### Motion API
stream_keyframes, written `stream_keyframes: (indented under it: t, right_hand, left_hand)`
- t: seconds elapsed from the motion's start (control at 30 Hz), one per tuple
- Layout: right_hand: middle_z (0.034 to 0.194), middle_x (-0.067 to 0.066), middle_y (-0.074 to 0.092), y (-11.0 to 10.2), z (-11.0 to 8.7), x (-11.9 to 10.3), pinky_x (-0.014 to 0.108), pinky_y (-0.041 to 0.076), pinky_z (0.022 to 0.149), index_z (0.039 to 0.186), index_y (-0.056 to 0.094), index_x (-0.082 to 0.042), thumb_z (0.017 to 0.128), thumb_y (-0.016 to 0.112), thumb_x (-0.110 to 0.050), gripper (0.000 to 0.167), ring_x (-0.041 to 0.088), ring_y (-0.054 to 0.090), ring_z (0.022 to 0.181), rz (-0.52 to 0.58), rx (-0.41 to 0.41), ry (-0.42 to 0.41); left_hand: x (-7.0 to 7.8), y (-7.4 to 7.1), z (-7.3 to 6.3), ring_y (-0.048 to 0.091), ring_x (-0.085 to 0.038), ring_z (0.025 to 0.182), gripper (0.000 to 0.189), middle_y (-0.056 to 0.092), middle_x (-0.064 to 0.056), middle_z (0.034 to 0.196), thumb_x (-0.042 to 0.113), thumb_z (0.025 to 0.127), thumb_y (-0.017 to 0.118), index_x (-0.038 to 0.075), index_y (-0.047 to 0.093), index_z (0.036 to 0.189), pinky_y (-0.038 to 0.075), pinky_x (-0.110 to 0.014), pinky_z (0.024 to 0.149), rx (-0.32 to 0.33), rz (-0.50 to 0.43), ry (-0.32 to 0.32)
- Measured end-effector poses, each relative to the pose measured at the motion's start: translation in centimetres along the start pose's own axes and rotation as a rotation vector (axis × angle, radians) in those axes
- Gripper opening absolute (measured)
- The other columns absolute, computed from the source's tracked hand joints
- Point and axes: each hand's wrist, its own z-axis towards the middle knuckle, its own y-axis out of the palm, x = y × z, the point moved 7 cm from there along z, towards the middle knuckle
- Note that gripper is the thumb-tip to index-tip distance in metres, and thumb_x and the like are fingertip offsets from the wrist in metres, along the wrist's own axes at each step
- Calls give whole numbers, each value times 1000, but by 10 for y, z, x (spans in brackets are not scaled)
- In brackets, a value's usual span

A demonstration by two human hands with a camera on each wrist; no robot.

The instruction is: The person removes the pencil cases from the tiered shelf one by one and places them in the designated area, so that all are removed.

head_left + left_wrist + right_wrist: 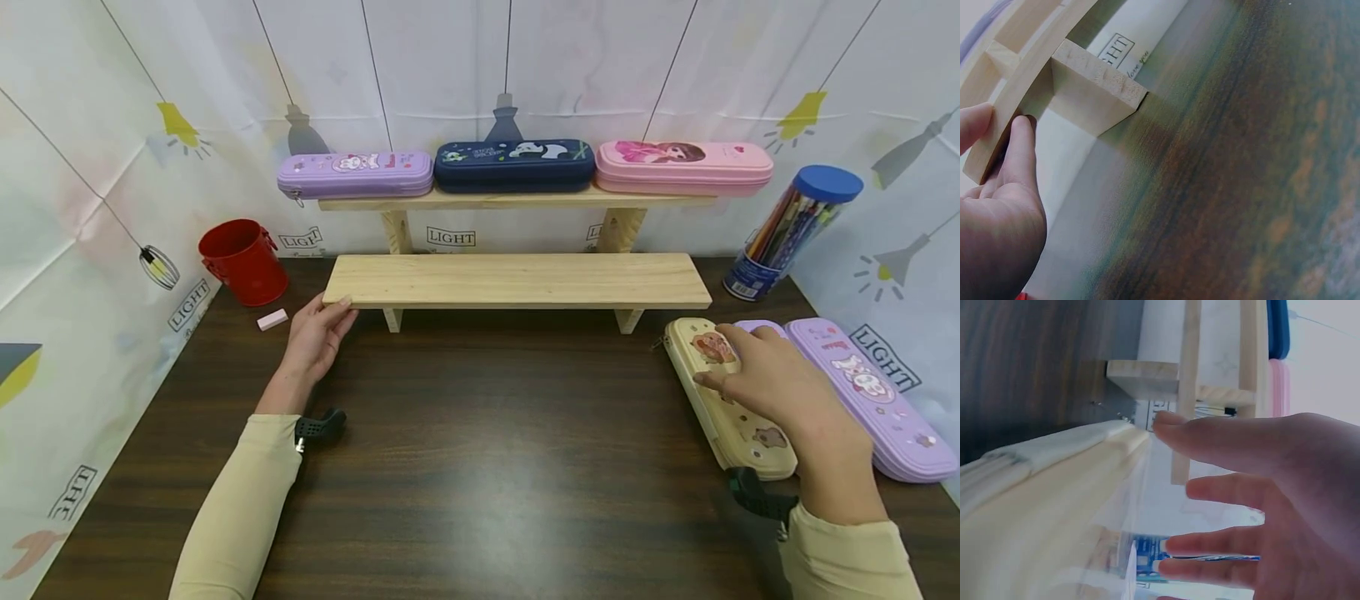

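My left hand (311, 342) pinches the left front corner of a two-tier wooden shelf (517, 279), at its lower board. In the left wrist view the thumb lies on one face of the board (1025, 75) and the fingers on the other. Over at the right, my right hand (783, 387) hovers over a cream-yellow pencil case (738, 429) printed with small animals. Its fingers are spread and hold nothing, as the right wrist view shows beside the yellow case (1054, 487). A purple pencil case (892, 417) lies to the right, and another purple one (757, 325) shows partly behind the hand.
Purple (390, 175), navy panda (517, 171) and pink (686, 171) pencil cases line the upper board. A red bucket (251, 271) and a small pink block (272, 319) are at the left. A blue-lidded tub of pencils (783, 229) leans at the right, by the printed cloth backdrop.
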Motion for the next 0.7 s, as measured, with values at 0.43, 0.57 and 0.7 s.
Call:
stream_keyframes:
  t: [0.43,0.57,0.7]
  right_hand:
    - [141,37,38,-20,20,-31,77,39,96,151,35,-3,93,64,-44,78,57,45,121,58,94,-21]
    - [145,35,36,-25,26,-37,79,36,99,154,31,-8,93,63,-44,77,57,41,125,81,130,-18]
    - [147,33,37,-33,31,-46,80,34,98,154,33,-10,93,65,-39,74,56,38,128,96,216,-63]
  left_hand:
    - [3,2,1,67,-5,107,66,54,-5,132,4,97,61,3,29,154,50,-22,102,-1,-14,13]
    - [1,3,2,67,-6,108,67,48,-9,143,3,97,61,5,28,155,49,-23,103,-9,-54,-11]
    - [0,2,1,68,-7,109,67,41,-11,152,3,97,61,8,29,156,47,-25,104,7,-89,-44]
